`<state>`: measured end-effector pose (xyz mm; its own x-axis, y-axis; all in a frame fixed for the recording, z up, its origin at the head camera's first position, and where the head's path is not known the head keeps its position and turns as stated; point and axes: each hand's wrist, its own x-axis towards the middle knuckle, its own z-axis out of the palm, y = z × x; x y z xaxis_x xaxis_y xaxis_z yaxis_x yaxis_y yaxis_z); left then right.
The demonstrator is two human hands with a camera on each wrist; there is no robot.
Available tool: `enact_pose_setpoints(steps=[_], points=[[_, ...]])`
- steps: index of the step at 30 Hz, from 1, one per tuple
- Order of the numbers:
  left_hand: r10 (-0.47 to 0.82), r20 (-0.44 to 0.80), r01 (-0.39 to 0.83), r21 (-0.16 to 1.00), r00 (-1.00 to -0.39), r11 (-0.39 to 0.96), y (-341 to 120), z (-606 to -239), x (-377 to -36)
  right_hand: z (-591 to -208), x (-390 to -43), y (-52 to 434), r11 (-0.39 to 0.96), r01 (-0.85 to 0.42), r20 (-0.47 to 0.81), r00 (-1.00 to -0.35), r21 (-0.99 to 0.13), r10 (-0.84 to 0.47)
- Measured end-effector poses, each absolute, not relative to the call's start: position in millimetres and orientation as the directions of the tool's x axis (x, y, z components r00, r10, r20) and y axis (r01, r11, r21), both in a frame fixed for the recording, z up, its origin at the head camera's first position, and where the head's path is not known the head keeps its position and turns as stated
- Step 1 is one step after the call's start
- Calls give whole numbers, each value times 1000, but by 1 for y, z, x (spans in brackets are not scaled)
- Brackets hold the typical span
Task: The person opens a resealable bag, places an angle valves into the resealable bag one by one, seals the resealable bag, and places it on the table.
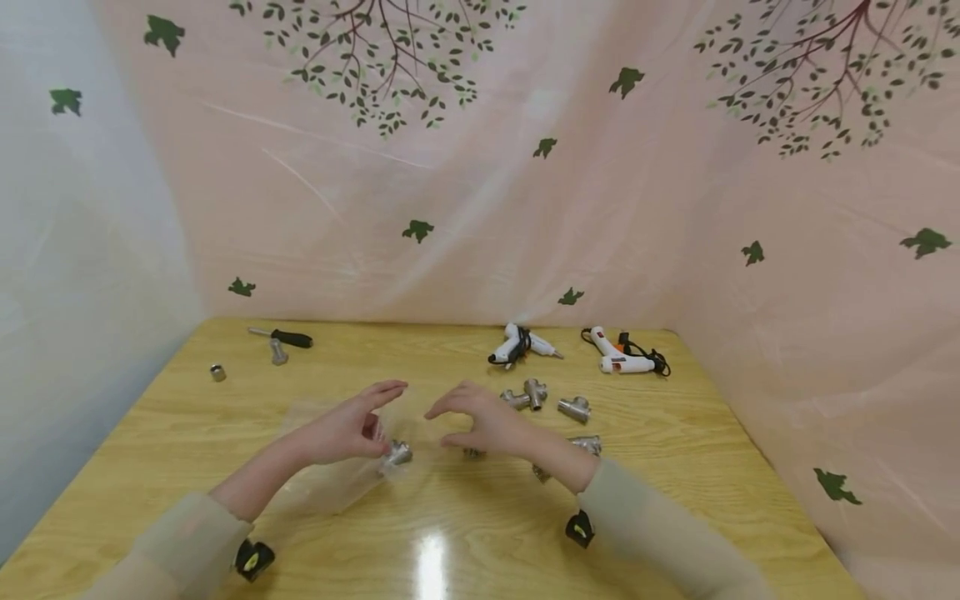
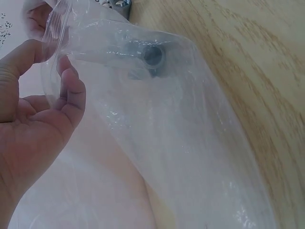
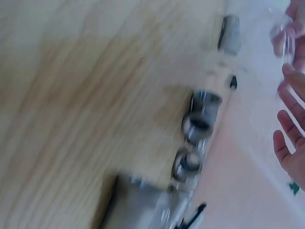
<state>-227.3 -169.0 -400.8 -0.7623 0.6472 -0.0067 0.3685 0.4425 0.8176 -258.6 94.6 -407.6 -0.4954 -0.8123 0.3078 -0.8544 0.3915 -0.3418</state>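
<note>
My left hand (image 1: 358, 427) grips the rim of a clear plastic bag (image 1: 330, 479) that trails over the wooden table (image 1: 187, 433). A metal pipe fitting (image 1: 397, 454) lies inside the bag near its mouth; it shows as a dark round opening in the left wrist view, fitting (image 2: 152, 55), beside my left hand (image 2: 45, 102) on the bag (image 2: 181, 138). My right hand (image 1: 444, 427) hovers just right of the bag mouth with relaxed, curved fingers and holds nothing. A small fitting (image 1: 472, 453) lies under it. The blurred right wrist view shows the right hand's fingers (image 3: 290, 138).
Loose metal tee fittings (image 1: 531, 393) (image 1: 574, 408) (image 1: 588, 444) lie right of my hands, also blurred as fittings (image 3: 200, 119). Two white glue guns (image 1: 519, 344) (image 1: 621, 356) sit at the back right. A screwdriver (image 1: 288, 337) and small metal parts (image 1: 217, 372) lie back left.
</note>
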Motion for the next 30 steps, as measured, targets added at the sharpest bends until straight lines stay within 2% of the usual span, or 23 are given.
enact_pose_setpoints(steps=[13, 19, 24, 30], points=[[633, 8, 378, 808, -774, 453, -172, -401, -226, -418, -278, 144, 467, -841, 167, -520, -273, -838], [636, 9, 383, 805, -772, 453, -173, -401, -227, -428, -288, 153, 435, -866, 122, -473, -246, -873], [632, 4, 380, 803, -775, 460, -174, -400, -226, -435, -297, 156, 412, -869, 71, -445, -273, -893], [628, -16, 371, 795, -778, 480, -173, -398, -225, -443, -307, 154, 463, -822, -34, -480, -332, -877]])
